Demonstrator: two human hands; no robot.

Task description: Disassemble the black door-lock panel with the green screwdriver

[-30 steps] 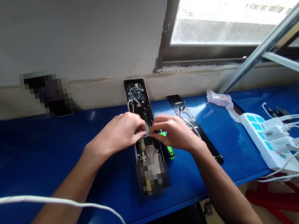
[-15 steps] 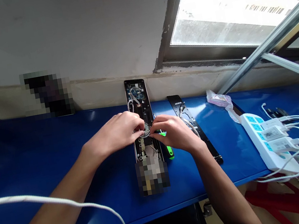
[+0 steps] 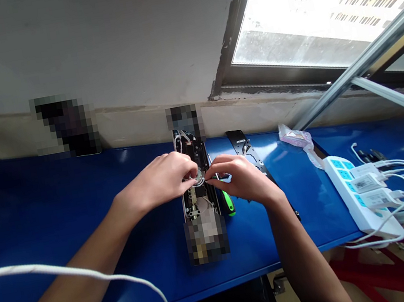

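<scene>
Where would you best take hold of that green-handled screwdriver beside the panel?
Grip the screwdriver by its green handle, coming from the near side with the fingers wrapped around it. The handle lies on the bench beside the panel, pointing toward the person and free of both hands, while the other end runs under the right hand, so that end looks hard to reach.

Electronics panel (image 3: 197, 154) — both ends pixelated
</scene>
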